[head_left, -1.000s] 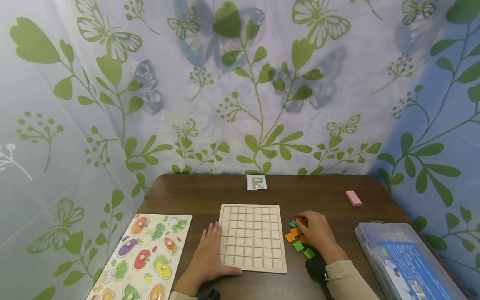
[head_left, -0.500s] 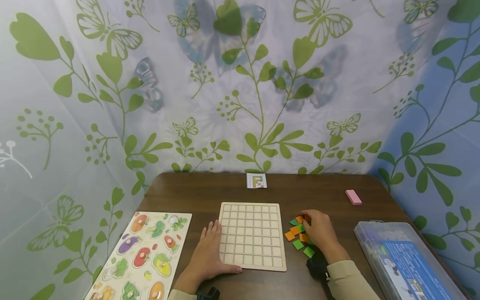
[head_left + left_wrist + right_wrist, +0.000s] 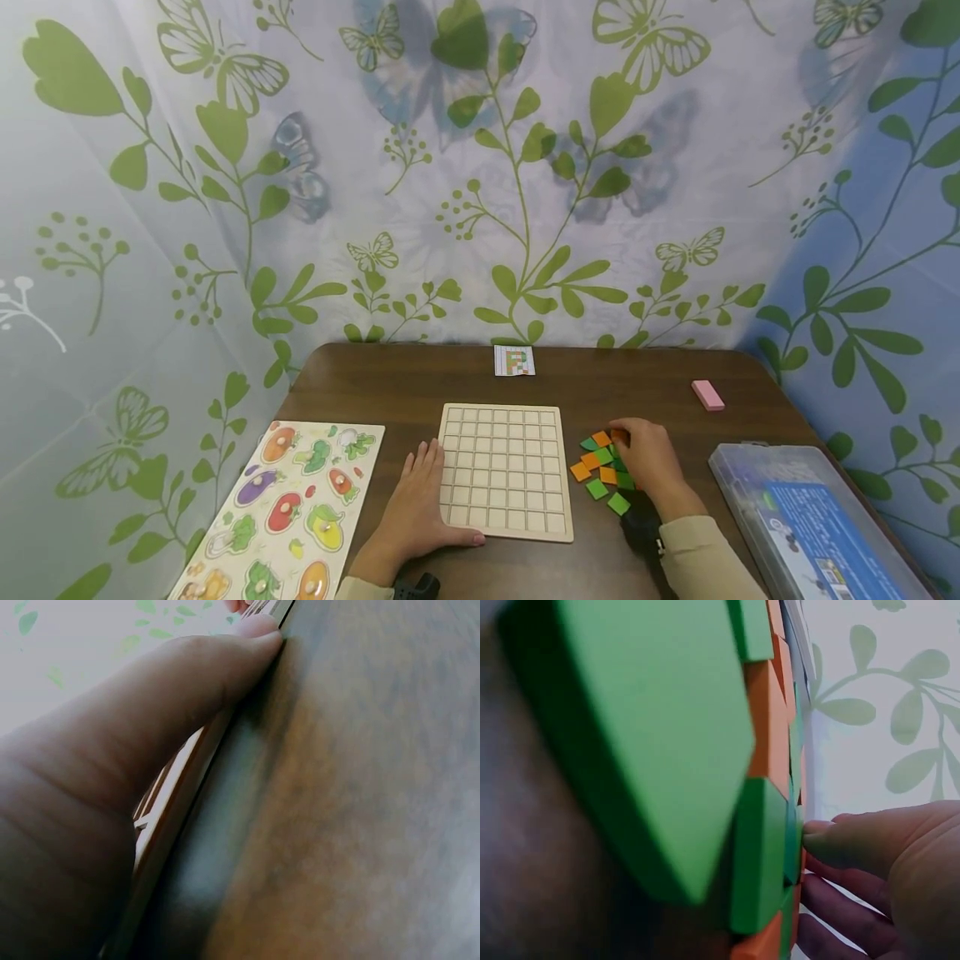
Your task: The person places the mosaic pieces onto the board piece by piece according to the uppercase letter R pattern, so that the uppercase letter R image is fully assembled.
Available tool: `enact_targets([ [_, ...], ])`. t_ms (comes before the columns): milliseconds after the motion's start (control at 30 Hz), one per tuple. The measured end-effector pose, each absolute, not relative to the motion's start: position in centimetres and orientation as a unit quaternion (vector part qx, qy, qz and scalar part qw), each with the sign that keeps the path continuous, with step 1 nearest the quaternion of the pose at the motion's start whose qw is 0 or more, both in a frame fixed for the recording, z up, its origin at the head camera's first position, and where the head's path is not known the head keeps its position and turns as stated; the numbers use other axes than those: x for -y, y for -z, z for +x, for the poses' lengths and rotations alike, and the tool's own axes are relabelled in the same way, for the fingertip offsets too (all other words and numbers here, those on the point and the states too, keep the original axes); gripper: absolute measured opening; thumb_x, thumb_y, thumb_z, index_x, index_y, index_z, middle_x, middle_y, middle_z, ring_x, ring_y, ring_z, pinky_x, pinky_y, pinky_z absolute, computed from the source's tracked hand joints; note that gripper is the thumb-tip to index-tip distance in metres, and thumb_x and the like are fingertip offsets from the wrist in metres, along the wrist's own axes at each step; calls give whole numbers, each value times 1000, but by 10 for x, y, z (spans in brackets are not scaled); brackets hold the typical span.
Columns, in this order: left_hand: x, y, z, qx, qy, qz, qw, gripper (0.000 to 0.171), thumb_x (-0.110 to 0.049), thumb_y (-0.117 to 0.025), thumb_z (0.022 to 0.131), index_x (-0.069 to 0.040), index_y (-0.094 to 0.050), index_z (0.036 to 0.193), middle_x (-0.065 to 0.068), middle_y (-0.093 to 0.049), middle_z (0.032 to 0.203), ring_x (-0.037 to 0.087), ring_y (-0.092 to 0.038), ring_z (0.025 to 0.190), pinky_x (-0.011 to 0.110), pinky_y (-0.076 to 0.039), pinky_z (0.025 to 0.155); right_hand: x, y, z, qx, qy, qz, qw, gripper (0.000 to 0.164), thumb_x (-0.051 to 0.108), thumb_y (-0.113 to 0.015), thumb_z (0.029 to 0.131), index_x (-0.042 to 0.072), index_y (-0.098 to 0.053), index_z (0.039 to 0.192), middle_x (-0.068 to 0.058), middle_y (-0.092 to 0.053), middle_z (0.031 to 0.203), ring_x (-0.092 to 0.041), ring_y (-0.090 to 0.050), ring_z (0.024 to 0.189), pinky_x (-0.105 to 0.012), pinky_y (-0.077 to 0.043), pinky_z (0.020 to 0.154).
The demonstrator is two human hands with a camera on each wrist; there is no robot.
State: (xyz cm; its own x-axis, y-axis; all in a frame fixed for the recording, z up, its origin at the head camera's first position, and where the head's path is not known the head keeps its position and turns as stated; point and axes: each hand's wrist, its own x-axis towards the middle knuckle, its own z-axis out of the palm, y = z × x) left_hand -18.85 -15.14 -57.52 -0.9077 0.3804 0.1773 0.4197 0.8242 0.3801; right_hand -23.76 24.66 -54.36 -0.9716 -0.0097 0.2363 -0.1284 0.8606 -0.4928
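Note:
My left hand [image 3: 416, 517] rests on the left edge of a pale wooden grid board [image 3: 506, 473], fingers straight and thumb along its lower edge. The left wrist view shows that thumb [image 3: 217, 671] against the board's rim. Right of the board lies a small pile of green and orange tiles [image 3: 588, 472], mostly squares. My right hand [image 3: 651, 458] is at the pile's far right side, its thumb and fingers pinching an orange tile [image 3: 618, 436], partly hidden. In the right wrist view a large green tile [image 3: 645, 727] stands close to the camera, before more tiles.
A vegetable picture puzzle [image 3: 288, 508] lies at the left. A small card with a coloured grid pattern [image 3: 514, 361] is at the back. A pink block [image 3: 707, 396] and a clear plastic case with a blue label [image 3: 817, 521] are at the right.
My right hand has shifted slightly to the right, uncovering more of the tiles. My left hand and the board have stayed in place.

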Motion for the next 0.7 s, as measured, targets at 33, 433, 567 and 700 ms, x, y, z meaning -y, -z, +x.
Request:
enact_targets([
  [33,151,575,-189,954,209,-210,47,153,-97,-69,61,10,-25,162,28,-24,167,42,-20,155,56,-15,124,-247,542,-238,958,-262,33,108,21,-3,-78,92,-3,-78,113,-19,-74,107,-37,-69,95,-58,-57,89],
  [433,151,573,-189,955,206,-210,41,153,-96,-70,62,10,-25,162,28,-23,168,42,-19,156,57,-15,124,-248,535,-239,958,-277,-5,71,21,3,-79,93,-4,-78,112,-20,-73,107,-36,-67,94,-58,-56,90],
  [567,151,574,-189,955,207,-208,38,153,-96,-70,61,10,-24,162,28,-22,168,41,-18,156,55,-14,124,-249,535,-241,959,-277,-9,64,21,4,-80,92,-4,-78,112,-21,-73,107,-36,-66,94,-59,-56,90],
  [700,151,577,-189,955,209,-205,38,154,-97,-70,61,9,-24,163,27,-22,168,41,-17,156,55,-13,125,-249,534,-245,961,-270,-3,58,20,4,-80,92,-4,-78,109,-19,-73,104,-35,-66,92,-59,-56,89],
])
